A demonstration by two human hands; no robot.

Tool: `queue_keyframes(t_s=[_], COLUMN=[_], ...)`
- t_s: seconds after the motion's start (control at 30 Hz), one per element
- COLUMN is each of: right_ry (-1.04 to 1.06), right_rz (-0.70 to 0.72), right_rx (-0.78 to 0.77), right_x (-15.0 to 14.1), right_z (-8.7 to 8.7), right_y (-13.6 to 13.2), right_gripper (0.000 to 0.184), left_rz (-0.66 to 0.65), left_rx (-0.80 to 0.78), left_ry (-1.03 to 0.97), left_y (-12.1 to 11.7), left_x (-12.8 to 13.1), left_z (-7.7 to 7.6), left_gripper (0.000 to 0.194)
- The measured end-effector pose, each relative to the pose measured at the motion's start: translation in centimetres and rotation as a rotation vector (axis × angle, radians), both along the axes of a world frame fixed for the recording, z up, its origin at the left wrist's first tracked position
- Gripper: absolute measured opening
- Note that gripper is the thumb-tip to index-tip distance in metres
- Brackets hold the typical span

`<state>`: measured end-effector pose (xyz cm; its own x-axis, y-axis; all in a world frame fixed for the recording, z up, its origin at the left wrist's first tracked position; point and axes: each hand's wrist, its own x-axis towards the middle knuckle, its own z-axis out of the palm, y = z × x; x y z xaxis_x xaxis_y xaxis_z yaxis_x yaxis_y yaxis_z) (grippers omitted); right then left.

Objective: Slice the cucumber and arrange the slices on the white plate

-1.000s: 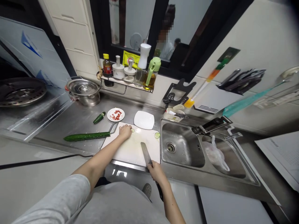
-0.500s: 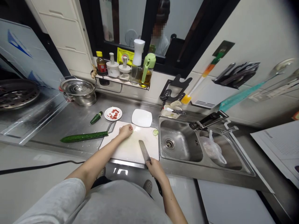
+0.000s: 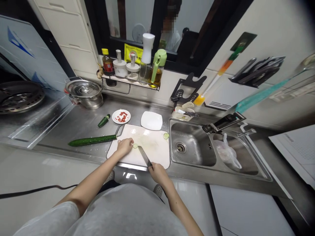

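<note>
My right hand (image 3: 158,173) grips the handle of a kitchen knife (image 3: 144,156), its blade slanting up and left over the white cutting board (image 3: 150,156). A thin, pale cucumber slice (image 3: 135,146) is on the board, between the blade's tip and my left hand (image 3: 125,146). My left fingers are curled together at the slice's edge and seem to pinch it. More cucumber slices (image 3: 166,135) rest at the board's right edge. Left of the board lies a long green cucumber (image 3: 92,141), with a short cucumber piece (image 3: 103,121) behind it.
Behind the board stand a white plate (image 3: 151,120) and a small plate (image 3: 114,117) bearing chopped red bits. A steel sink (image 3: 192,147) adjoins on the right. At the back left sits a lidded pot (image 3: 92,100). Bottles fill a wall rack (image 3: 133,80).
My left hand has come nearer to me and slightly left, with the slice now at its fingertips. The knife has swung left, its tip now beside the slice.
</note>
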<state>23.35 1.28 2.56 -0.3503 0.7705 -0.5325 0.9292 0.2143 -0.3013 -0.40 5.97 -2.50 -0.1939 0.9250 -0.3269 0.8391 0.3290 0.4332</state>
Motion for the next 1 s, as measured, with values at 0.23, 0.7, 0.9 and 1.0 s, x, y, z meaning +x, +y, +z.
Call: queue_keyframes(t_s=[0.23,0.7,0.9,1.0], right_ry=[-0.044,-0.115,-0.138,-0.148], right_rz=[0.040,0.077,0.074,0.079], right_rx=[0.001,-0.020,-0.032,-0.051], right_x=[-1.1,-2.3,-2.6,-2.9], right_z=[-0.1,-1.3,-1.0,-0.6], right_y=[-0.1,0.4,0.5,0.7], right_gripper=[0.030,0.033,0.032,0.033], left_rz=[-0.016,-0.020,-0.019,-0.017], left_rx=[0.027,0.039,0.035,0.028], left_ry=[0.011,0.026,0.019,0.013], left_y=[-0.1,-0.1,0.1,0.1], left_x=[0.6,0.8,0.7,0.7], left_z=[-0.3,-0.7,-0.8,-0.9], left_gripper=[0.024,0.023,0.023,0.023])
